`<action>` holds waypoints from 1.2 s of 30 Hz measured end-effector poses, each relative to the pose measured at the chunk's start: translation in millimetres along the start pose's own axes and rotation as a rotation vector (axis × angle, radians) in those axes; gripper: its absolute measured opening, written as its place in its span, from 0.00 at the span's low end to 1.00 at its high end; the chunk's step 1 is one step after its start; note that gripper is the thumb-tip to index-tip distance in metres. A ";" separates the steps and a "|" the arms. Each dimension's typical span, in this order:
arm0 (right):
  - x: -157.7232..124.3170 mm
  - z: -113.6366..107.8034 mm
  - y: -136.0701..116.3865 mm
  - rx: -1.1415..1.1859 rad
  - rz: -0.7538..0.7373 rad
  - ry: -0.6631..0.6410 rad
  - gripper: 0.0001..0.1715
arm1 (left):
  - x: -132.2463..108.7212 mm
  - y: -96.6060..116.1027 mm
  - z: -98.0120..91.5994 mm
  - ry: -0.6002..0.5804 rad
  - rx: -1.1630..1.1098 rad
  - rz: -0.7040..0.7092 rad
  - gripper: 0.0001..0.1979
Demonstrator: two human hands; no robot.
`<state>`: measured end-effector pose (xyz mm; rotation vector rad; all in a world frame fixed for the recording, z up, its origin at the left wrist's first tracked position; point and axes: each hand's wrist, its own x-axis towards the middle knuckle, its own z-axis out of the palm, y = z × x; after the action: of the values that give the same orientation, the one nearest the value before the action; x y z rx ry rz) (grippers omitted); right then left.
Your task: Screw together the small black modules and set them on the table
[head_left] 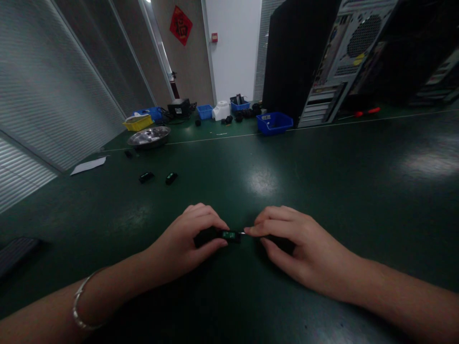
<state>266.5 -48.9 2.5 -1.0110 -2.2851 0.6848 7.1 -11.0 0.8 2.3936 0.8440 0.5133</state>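
Note:
Between the thumb and fingers of my left hand (pixel 195 234) is a small black case with a green circuit board (pixel 229 235), low over the dark green tabletop. A thin silvery piece (pixel 242 233) sticks out of its right end. The index fingertip of my right hand (pixel 287 234) touches that piece, while the thumb is apart from the finger and the other fingers are curled. Farther off to the left lie two similar small black cases, one black case (pixel 146 177) and another black case (pixel 171 178).
Toward the back left stands a round metal dish (pixel 149 137) beside a yellow bin (pixel 138 123). A blue bin (pixel 274 123) is near an open computer case (pixel 333 62). White paper (pixel 89 165) and a dark keyboard-like object (pixel 17 253) lie at left.

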 end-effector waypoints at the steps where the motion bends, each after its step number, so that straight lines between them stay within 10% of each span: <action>1: -0.2 0.1 0.0 -0.008 -0.001 -0.003 0.18 | 0.1 0.2 0.2 -0.001 -0.001 0.003 0.07; 36: 2.9 -0.3 -2.1 -0.041 0.036 0.015 0.09 | 0.0 0.1 1.0 0.010 0.039 0.003 0.08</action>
<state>264.0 -47.9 4.8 -1.0750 -2.2818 0.6449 7.7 -11.4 0.1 2.4293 0.8625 0.5144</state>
